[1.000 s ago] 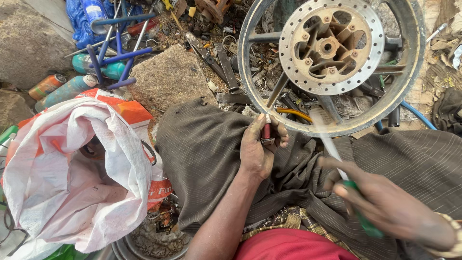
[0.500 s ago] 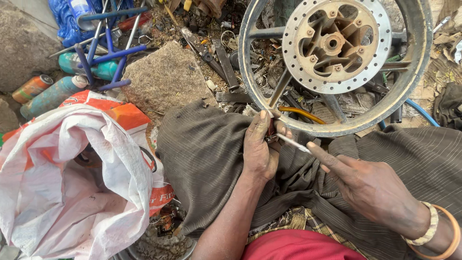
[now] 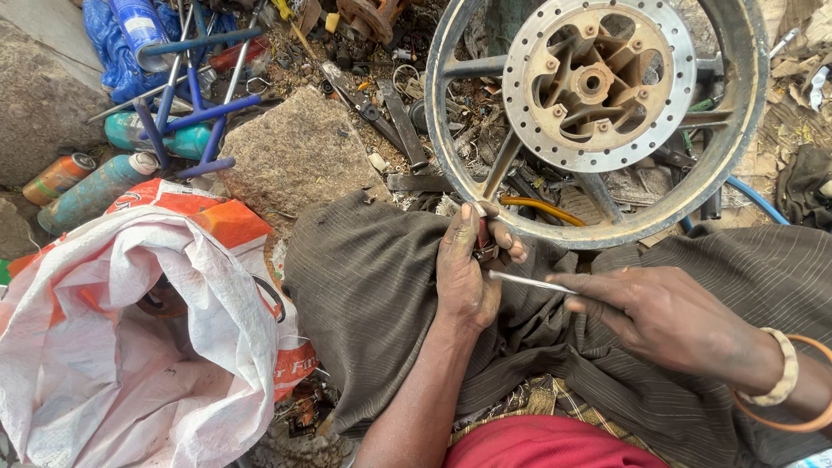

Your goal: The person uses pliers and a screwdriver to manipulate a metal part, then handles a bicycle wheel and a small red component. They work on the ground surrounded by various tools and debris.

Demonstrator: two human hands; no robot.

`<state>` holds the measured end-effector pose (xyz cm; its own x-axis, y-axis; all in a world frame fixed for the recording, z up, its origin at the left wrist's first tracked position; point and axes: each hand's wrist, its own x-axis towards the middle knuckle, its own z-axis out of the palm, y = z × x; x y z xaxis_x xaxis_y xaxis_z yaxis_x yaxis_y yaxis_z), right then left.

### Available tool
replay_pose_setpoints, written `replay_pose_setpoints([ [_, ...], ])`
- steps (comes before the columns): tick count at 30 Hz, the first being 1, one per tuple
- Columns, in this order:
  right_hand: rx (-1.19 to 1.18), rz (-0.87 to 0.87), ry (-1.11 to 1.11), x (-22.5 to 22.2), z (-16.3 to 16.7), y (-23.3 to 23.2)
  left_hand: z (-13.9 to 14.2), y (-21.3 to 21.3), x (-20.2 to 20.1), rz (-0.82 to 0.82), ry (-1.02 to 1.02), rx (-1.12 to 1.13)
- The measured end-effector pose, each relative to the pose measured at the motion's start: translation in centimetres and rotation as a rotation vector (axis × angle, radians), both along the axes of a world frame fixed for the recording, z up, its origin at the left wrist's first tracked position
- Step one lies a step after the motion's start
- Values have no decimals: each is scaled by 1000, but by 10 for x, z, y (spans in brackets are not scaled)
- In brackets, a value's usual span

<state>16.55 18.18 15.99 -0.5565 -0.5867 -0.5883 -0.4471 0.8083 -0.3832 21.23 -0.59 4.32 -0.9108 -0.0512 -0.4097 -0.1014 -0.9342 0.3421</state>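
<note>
My left hand [image 3: 468, 269] rests on my knee and pinches a small dark red part [image 3: 484, 243] between thumb and fingers. My right hand [image 3: 667, 316] grips a thin metal screwdriver [image 3: 529, 282], its tip set against that small part. Both hands lie over my dark striped trousers [image 3: 373, 295]. Just beyond them a motorcycle wheel [image 3: 598, 121] stands with a drilled brake disc [image 3: 598, 82] at its hub; the rim's lower edge is close to my left fingers.
A white and orange woven sack [image 3: 147, 347] lies open at the left. A flat stone [image 3: 295, 156], blue cross wrenches [image 3: 186, 95], spray cans [image 3: 87, 186] and scattered tools and scrap [image 3: 381, 104] cover the ground ahead. A blue hose [image 3: 754, 199] runs at the right.
My right hand swung in from the lower right with the screwdriver and brought its tip to the small part in my left hand. The left hand stayed on the knee.
</note>
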Motion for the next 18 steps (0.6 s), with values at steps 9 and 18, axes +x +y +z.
replay_pose_setpoints([
  [9,26,69,243,3,12,-12,-3,1,0,23,37,11],
  [18,139,118,136,-15,10,-11,-7,1,1,21,22,-24],
])
